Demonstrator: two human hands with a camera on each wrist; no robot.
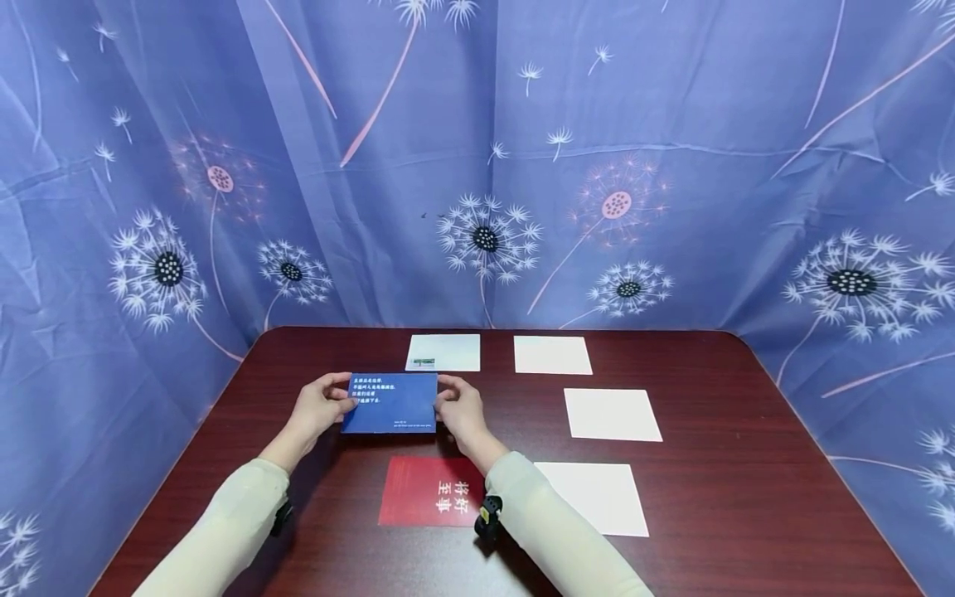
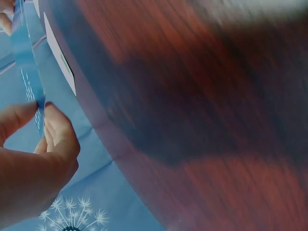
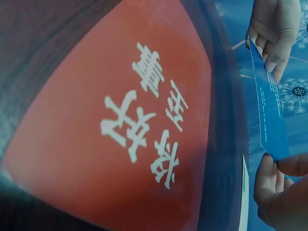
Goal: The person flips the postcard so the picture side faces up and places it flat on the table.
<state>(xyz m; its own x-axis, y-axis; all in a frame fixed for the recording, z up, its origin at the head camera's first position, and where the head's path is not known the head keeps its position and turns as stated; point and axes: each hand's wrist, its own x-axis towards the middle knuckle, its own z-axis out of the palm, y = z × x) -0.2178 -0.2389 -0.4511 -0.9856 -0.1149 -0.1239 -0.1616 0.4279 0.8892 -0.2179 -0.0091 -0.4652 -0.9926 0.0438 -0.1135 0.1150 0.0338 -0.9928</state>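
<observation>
While a grained tabletop (image 1: 734, 481) lies below, left hand (image 1: 319, 408) and right hand (image 1: 460, 410) pinch a rectangular blue card (image 1: 399, 405).

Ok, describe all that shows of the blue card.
The blue card is a thin rectangle, apparently stiff paper, with white writing at upper left and smaller print at lower right. It is held above the table, printed face toward the head camera, its left edge pinched by the left grip and its right edge by the right grip.
</observation>
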